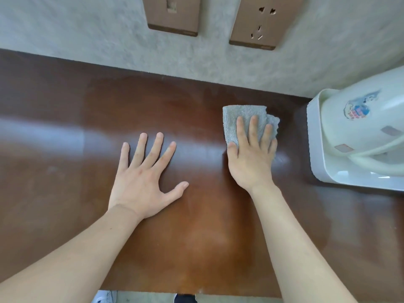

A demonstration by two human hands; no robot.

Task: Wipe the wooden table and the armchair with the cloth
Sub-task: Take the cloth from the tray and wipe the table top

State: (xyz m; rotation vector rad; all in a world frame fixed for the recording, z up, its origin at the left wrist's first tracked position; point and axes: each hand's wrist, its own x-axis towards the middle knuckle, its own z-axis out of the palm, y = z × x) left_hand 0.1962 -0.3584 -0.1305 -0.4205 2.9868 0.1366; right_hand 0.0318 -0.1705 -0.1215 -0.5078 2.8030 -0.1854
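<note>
The right hand [251, 156] presses flat, fingers straight, on a grey cloth [244, 121]; the left hand [142, 176] lies spread wide beside it on the worktop [65, 171]

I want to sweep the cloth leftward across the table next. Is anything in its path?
Only the left hand, lying flat with fingers spread on the wooden table just left of the grey cloth that the right hand presses down. Beyond it, the tabletop shows nothing else on that side.
</note>
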